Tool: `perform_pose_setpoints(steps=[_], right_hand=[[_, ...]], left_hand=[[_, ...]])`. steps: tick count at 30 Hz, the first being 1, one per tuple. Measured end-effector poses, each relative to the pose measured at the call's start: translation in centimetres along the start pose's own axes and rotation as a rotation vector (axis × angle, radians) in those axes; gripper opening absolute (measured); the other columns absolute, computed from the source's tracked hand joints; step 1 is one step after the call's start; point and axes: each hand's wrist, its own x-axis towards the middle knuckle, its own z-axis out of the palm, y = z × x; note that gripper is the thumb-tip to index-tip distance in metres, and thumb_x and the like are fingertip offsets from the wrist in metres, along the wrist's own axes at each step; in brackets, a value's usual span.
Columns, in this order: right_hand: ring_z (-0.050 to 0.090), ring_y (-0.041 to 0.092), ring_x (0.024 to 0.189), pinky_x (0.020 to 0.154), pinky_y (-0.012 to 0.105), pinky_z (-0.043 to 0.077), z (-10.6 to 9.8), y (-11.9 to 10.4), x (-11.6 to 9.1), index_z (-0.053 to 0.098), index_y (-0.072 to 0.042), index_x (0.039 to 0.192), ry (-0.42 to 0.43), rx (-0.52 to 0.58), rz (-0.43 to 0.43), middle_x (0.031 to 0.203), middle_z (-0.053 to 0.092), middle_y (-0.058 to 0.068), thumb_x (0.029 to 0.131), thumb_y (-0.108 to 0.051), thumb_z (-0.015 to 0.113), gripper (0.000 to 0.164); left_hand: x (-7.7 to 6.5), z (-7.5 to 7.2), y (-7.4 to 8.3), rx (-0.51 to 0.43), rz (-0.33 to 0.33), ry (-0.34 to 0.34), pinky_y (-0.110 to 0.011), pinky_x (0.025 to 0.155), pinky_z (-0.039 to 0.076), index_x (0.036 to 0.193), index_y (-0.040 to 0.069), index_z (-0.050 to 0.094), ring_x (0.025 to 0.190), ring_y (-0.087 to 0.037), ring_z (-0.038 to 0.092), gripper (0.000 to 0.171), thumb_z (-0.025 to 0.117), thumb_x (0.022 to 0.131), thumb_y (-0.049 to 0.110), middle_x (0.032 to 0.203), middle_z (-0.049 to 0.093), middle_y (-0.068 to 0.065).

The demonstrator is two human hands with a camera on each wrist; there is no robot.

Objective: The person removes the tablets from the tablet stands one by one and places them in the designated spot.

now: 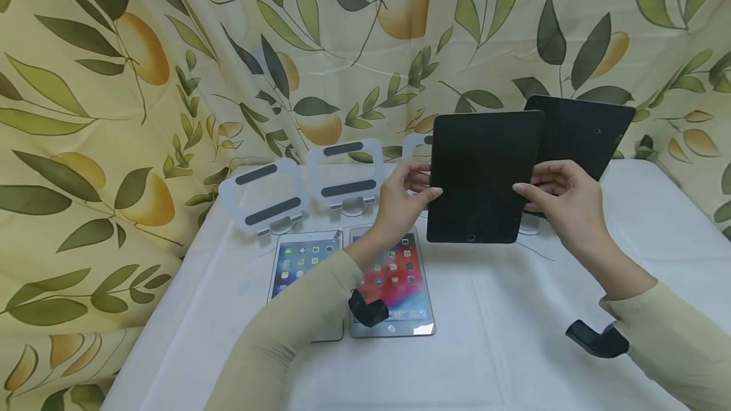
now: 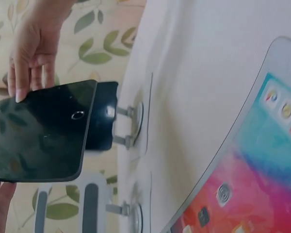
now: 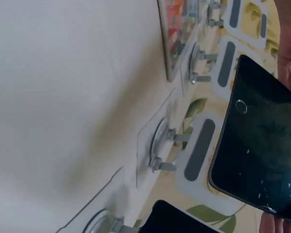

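Observation:
A black tablet [image 1: 485, 176] with a dark screen and a round home button is held up above the table. The left hand [image 1: 402, 198] grips its left edge, thumb on the front. On the opposite edge, the right hand [image 1: 571, 205] pinches it the same way. Behind the right hand, a second black tablet [image 1: 588, 132] leans on a stand, partly covered by the held one. The left wrist view shows the held tablet [image 2: 39, 136] in front of that second tablet [image 2: 103, 116]. In the right wrist view, a white stand [image 3: 199, 155] is behind the held tablet [image 3: 262, 141].
Two white stands with grey pads, one at the left [image 1: 294, 182] and one beside it [image 1: 345, 170], are at the back; a third [image 1: 412, 144] is mostly hidden. Two lit tablets, one blue-screened [image 1: 297, 255] and one red-screened [image 1: 422, 303], lie on the white table [image 1: 485, 347], partly under the left arm.

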Motion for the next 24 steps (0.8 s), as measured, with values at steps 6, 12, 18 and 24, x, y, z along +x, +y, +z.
perform_pose_setpoints(steps=[6,12,18,24], right_hand=[[0.058,-0.007,0.069,0.059,0.012,0.052,-1.3,0.4,-1.4,0.053,-0.02,0.103,-0.053,0.002,0.035,0.084,0.056,-0.018,0.083,-0.006,0.071,0.03],[0.06,-0.007,0.069,0.058,0.015,0.054,-2.1,1.1,-2.2,0.053,-0.02,0.103,-0.109,-0.014,0.034,0.084,0.056,-0.017,0.083,-0.006,0.071,0.03],[0.059,-0.006,0.067,0.056,0.017,0.054,-2.1,2.1,-3.1,0.051,0.002,0.114,-0.16,-0.047,0.073,0.082,0.054,-0.019,0.084,-0.007,0.07,0.037],[0.059,-0.006,0.068,0.057,0.019,0.055,-1.8,2.9,-3.7,0.047,0.008,0.121,-0.2,-0.088,0.129,0.081,0.054,-0.019,0.086,-0.013,0.069,0.047]], left_hand=[[-1.4,0.6,0.5,-0.098,-0.103,-0.053,-0.025,0.061,0.057,0.113,0.006,0.056,0.073,-0.007,0.058,0.037,0.072,0.081,0.0,0.091,0.061,-0.008],[-2.5,1.2,0.2,-0.142,-0.167,-0.069,-0.03,0.06,0.058,0.113,0.004,0.057,0.071,-0.005,0.058,0.037,0.072,0.079,-0.003,0.089,0.06,-0.007],[-3.8,1.8,-0.3,-0.205,-0.315,-0.073,-0.03,0.058,0.057,0.112,0.006,0.057,0.072,-0.007,0.058,0.04,0.073,0.077,-0.005,0.086,0.058,-0.002],[-4.7,2.1,-1.2,-0.22,-0.347,-0.089,-0.029,0.056,0.057,0.111,0.003,0.057,0.069,-0.006,0.058,0.04,0.073,0.076,-0.007,0.086,0.057,-0.003]])
